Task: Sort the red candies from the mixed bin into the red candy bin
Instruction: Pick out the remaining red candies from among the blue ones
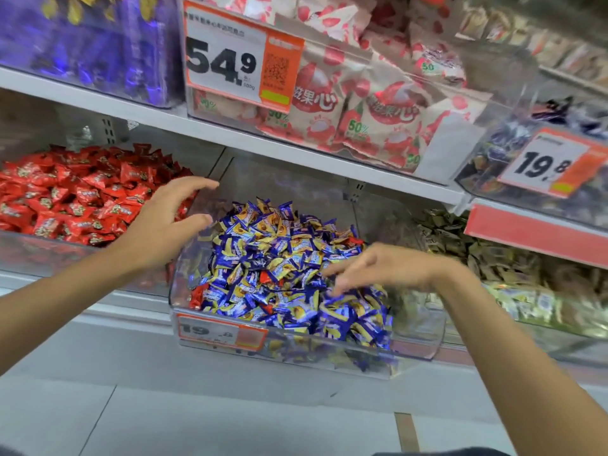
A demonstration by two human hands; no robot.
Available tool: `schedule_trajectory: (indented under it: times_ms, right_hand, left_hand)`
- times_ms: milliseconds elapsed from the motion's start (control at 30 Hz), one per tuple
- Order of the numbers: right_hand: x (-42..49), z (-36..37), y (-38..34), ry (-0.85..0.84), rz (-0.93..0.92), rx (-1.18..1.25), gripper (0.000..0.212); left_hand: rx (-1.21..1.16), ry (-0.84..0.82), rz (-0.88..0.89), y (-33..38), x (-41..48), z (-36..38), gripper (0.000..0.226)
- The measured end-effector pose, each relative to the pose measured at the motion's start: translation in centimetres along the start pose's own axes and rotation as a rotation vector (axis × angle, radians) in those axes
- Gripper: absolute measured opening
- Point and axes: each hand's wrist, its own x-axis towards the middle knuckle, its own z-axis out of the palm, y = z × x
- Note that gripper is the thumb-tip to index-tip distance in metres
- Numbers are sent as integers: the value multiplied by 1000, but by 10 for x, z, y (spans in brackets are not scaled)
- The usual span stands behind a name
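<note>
A clear mixed bin (304, 352) holds a heap of blue-and-yellow wrapped candies (279, 258). A few red candies show among them: one in the middle (271, 277), one at the left edge (196, 296), one at the right top (355, 241). The red candy bin (39, 258) to the left is full of red wrapped candies (82, 195). My left hand (167, 218) hovers with spread fingers over the gap between the two bins, holding nothing. My right hand (381, 268) hangs over the blue heap, fingers relaxed and pointing down-left, empty.
A white shelf edge (230, 133) runs above the bins, carrying a lychee-candy box (362, 113) with a 54.9 price tag (237, 60) and purple packs (92, 51). Olive-wrapped candies (477, 245) fill the bin to the right. Grey floor tiles (197, 406) lie below.
</note>
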Motion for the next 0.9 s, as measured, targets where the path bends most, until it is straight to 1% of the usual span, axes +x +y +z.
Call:
schedule_trajectory:
  times_ms: [67, 100, 133, 167, 200, 267, 333, 400, 467, 533, 633, 733, 800, 867, 900]
  right_hand:
    - [0, -10, 14, 390, -24, 137, 21]
    - [6, -14, 24, 586, 1, 172, 17]
    - [13, -17, 33, 733, 49, 182, 18]
    - [20, -18, 40, 810, 96, 169, 23]
    - [27, -17, 44, 834, 130, 153, 29]
    - [41, -14, 48, 791, 163, 128, 42]
    - [57, -9, 48, 746, 166, 104, 48]
    - [75, -2, 52, 726, 146, 56, 40]
    - [89, 2, 60, 741, 136, 39, 27]
    - [91, 1, 64, 770, 117, 93, 19]
    - [78, -7, 58, 820, 54, 163, 19]
    - [62, -10, 46, 847, -15, 185, 16]
    - [53, -7, 37, 854, -63, 240, 12]
    - [45, -1, 27, 795, -109, 309, 18]
    - [40, 3, 21, 745, -123, 294, 23]
  left_hand:
    - [63, 6, 71, 16, 6, -1, 66]
    - [97, -4, 123, 26, 9, 0, 66]
    - [122, -26, 173, 36, 11, 3, 64]
    - [137, -56, 214, 45, 12, 7, 61]
    - [147, -92, 242, 53, 13, 13, 58]
    - [158, -167, 241, 62, 14, 32, 46]
    - [139, -287, 149, 57, 14, 54, 35]
    - [94, -432, 4, 43, 11, 74, 22]
    - [108, -506, -77, 31, 9, 90, 16]
    - [179, -529, -94, 26, 9, 98, 19]
    - [308, -568, -67, 24, 10, 103, 29]
    - [430, -550, -46, 22, 10, 102, 30]
    - [385, -524, -91, 21, 10, 101, 28]
    - [262, -475, -148, 23, 12, 96, 27]
    - [204, -441, -162, 24, 13, 93, 30]
